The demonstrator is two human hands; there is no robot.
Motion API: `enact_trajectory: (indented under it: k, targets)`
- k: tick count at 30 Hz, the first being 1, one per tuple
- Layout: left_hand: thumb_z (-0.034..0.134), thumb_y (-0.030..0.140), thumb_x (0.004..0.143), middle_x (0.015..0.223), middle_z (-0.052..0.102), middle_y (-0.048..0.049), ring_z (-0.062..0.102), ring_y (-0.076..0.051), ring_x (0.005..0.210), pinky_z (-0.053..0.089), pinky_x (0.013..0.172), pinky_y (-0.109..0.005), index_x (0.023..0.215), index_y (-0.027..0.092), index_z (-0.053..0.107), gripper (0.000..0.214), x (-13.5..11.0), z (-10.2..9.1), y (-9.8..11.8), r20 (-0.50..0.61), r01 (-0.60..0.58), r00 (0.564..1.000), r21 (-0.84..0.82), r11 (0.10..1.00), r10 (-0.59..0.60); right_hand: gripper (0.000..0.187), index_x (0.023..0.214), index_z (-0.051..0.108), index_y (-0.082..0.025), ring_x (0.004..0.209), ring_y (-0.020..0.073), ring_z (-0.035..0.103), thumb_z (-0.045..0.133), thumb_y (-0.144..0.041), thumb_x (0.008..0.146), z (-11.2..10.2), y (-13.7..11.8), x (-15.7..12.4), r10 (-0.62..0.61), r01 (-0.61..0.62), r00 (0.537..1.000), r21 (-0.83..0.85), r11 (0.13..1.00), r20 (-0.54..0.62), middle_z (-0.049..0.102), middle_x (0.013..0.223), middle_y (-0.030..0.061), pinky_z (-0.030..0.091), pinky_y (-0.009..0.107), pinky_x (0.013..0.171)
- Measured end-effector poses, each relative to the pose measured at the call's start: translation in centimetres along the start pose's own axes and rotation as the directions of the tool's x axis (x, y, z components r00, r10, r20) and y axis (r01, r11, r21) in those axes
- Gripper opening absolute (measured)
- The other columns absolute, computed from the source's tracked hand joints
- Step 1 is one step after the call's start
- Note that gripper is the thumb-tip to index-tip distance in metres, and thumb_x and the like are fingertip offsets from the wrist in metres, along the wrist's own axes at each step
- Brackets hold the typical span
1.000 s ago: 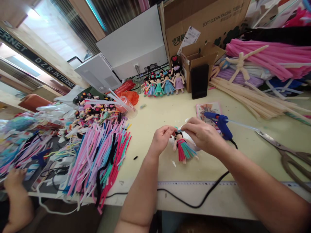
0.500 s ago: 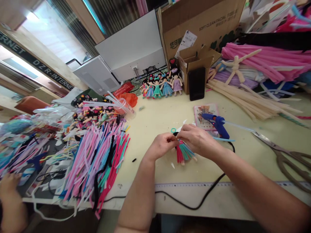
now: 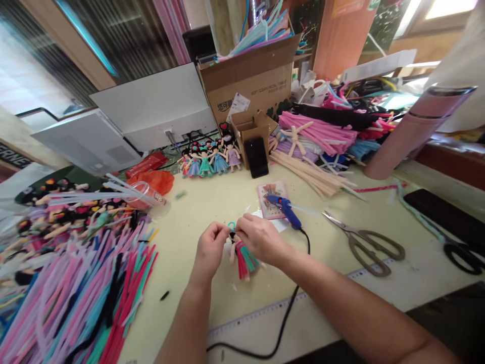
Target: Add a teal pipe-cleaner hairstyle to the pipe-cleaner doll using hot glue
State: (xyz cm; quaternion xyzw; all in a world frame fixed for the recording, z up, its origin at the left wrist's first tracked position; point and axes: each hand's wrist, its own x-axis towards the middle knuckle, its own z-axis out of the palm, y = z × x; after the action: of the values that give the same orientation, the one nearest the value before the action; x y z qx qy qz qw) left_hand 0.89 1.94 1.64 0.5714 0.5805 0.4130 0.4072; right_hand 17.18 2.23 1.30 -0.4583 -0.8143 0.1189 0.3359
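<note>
A small pipe-cleaner doll (image 3: 243, 259) with a red and teal skirt lies on the pale yellow table (image 3: 333, 273), head toward the far side. My left hand (image 3: 210, 248) pinches at its head from the left, fingers closed. From the right, my right hand (image 3: 259, 238) covers the doll's head and upper body with its fingers curled on it. A small teal loop (image 3: 231, 225) shows just above the two hands. A blue glue gun (image 3: 285, 211) rests just beyond my right hand, its black cord (image 3: 288, 313) trailing toward me.
A heap of coloured pipe cleaners (image 3: 76, 298) fills the left. Finished dolls (image 3: 206, 161) stand in a row by a black phone (image 3: 256, 156) and cardboard boxes (image 3: 253, 83). Large scissors (image 3: 364, 241) lie at right, more scissors (image 3: 460, 253) at the far right, and a ruler (image 3: 265, 314) lies at the near edge.
The view has swung right and up, so the hands and doll sit further left and smaller. Both hands stay closed on the doll's head; the other person's hand at lower left is out of view.
</note>
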Motion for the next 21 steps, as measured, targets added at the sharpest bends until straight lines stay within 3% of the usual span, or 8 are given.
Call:
enact_trajectory:
  k: [7, 14, 17, 21]
  targets:
    - [0.057, 0.04, 0.078, 0.064, 0.052, 0.0031, 0.047, -0.011, 0.062, 0.039, 0.059, -0.022, 0.071, 0.017, 0.055, 0.025, -0.3, 1.0, 0.2, -0.127, -0.001, 0.992, -0.009, 1.0, 0.0, 0.016, 0.079, 0.054, -0.018, 0.063, 0.0127, 0.046, 0.043, -0.019, 0.091, 1.1, -1.1, -0.2, 0.037, -0.037, 0.999, -0.048, 0.998, 0.004, 0.055, 0.076, 0.002, 0.027, 0.026, 0.055]
    - [0.057, 0.04, 0.077, 0.064, 0.054, 0.002, 0.05, -0.012, 0.063, 0.043, 0.059, -0.022, 0.071, 0.017, 0.055, 0.023, -0.5, 2.1, 0.2, -0.236, -0.022, 0.972, -0.002, 1.0, 0.021, 0.016, 0.081, 0.054, -0.018, 0.064, 0.0137, 0.047, 0.044, -0.021, 0.092, 1.7, -1.1, -0.3, 0.045, -0.044, 0.998, 0.026, 0.999, -0.033, 0.055, 0.077, 0.0023, 0.03, 0.026, 0.057]
    - [0.058, 0.041, 0.077, 0.065, 0.055, 0.0015, 0.052, -0.013, 0.064, 0.044, 0.06, -0.023, 0.072, 0.017, 0.057, 0.025, -0.3, 1.9, 0.1, -0.204, -0.024, 0.979, -0.001, 1.0, 0.023, 0.015, 0.081, 0.054, -0.018, 0.065, 0.0136, 0.047, 0.044, -0.022, 0.092, 1.5, -0.7, -0.3, 0.04, -0.04, 0.999, 0.033, 0.999, -0.021, 0.055, 0.078, 0.0021, 0.03, 0.026, 0.057]
    - [0.063, 0.046, 0.073, 0.068, 0.061, -0.0002, 0.056, -0.015, 0.067, 0.047, 0.063, -0.024, 0.074, 0.017, 0.062, 0.029, 0.1, 0.5, 0.3, -0.036, 0.005, 0.999, 0.03, 1.0, -0.004, 0.011, 0.083, 0.054, -0.019, 0.069, 0.0138, 0.048, 0.046, -0.02, 0.09, 0.6, -0.3, -0.2, 0.027, -0.026, 0.998, -0.011, 1.0, 0.054, 0.055, 0.081, 0.0014, 0.027, 0.026, 0.054]
